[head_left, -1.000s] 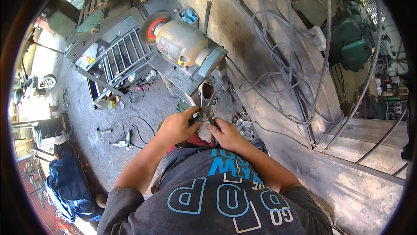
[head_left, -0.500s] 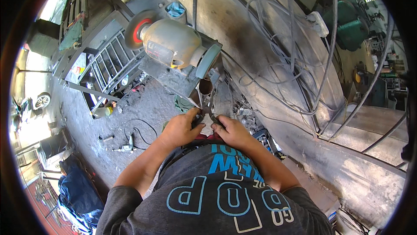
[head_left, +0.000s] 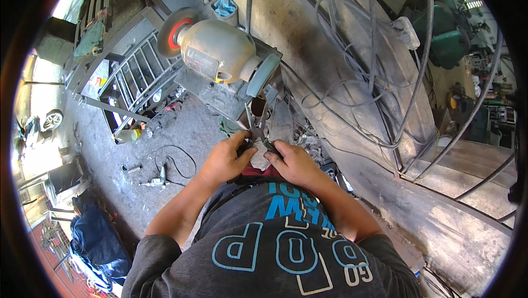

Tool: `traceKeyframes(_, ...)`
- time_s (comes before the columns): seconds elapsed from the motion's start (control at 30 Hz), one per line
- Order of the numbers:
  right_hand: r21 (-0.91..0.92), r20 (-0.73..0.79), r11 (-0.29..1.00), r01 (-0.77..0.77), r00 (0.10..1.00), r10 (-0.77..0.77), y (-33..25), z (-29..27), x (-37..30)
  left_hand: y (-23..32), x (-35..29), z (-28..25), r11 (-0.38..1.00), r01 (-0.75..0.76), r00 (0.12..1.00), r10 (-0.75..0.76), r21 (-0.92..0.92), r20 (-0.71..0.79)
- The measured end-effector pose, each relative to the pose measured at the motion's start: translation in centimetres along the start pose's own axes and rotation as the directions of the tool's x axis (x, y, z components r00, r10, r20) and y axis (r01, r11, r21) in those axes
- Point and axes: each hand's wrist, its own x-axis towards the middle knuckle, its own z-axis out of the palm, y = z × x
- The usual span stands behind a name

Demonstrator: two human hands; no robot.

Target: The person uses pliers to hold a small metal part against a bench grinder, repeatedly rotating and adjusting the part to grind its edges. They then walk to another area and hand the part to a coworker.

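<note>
While between both hands (head_left: 224, 160) (head_left: 290, 163), shears (head_left: 258, 132)

Arms (head_left: 179, 207) bent, left hand (head_left: 224, 159) and right hand (head_left: 292, 163) near each other before torso (head_left: 264, 243), fingers (head_left: 240, 138) curled, thumbs (head_left: 247, 156) inward.

The tool (head_left: 258, 132) lies between the left hand (head_left: 223, 159) and the right hand (head_left: 292, 162), reaching ahead of them. Beyond it stands the grinder (head_left: 220, 50) on its stand (head_left: 212, 99), the bucket (head_left: 231, 20) farther behind. Ahead and left of the hands is the railing (head_left: 155, 86); nearer, on the floor (head_left: 104, 152) to their left, lies the drill (head_left: 160, 179). Right of the hands runs the wall (head_left: 300, 36), cables (head_left: 372, 34) strung along it.
</note>
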Motion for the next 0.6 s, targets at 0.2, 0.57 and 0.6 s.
traceKeyframes(0.2, 0.017, -0.064, 1.000, 0.023, 0.998, -0.022, -1.3, 0.2, 0.3, 0.4, 0.0, -1.2, 0.999, 0.055, 0.998, -0.055, -0.004, 0.007)
traceKeyframes(0.57, -0.045, -0.137, 0.999, -0.027, 0.990, 0.020, -2.1, -0.3, 1.1, 0.2, 1.6, -2.0, 1.000, -0.006, 1.000, 0.006, -0.005, 0.003)
traceKeyframes(0.6, -0.047, -0.139, 0.998, -0.031, 0.990, 0.024, -2.1, -0.3, 1.1, 0.2, 1.7, -2.0, 0.999, -0.026, 1.000, 0.026, 0.020, -0.004)
